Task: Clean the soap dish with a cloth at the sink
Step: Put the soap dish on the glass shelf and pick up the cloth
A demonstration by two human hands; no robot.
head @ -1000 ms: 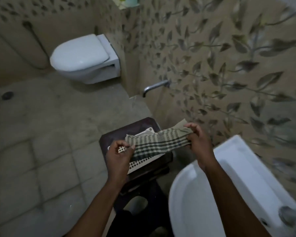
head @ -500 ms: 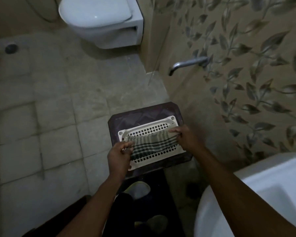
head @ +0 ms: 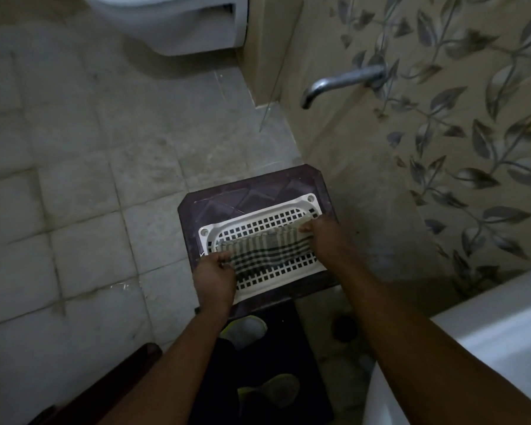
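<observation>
A white perforated soap dish (head: 258, 222) lies flat on a dark purple plastic stool (head: 258, 188) in the middle of the head view. A folded green-and-white checked cloth (head: 267, 253) lies stretched across the dish. My left hand (head: 215, 277) pinches the cloth's left end at the dish's near left corner. My right hand (head: 328, 237) grips the cloth's right end near the dish's right edge. The white sink (head: 488, 342) shows only at the bottom right, apart from the dish.
A metal wall tap (head: 341, 82) sticks out of the leaf-patterned tiled wall above the stool. A white toilet (head: 178, 23) hangs at the top. Pale floor tiles fill the left. My feet in light slippers (head: 246, 329) stand below the stool on a dark mat.
The cloth came down from held in the air onto the soap dish, both hands lowering with it. The camera tilted down and closer to the stool.
</observation>
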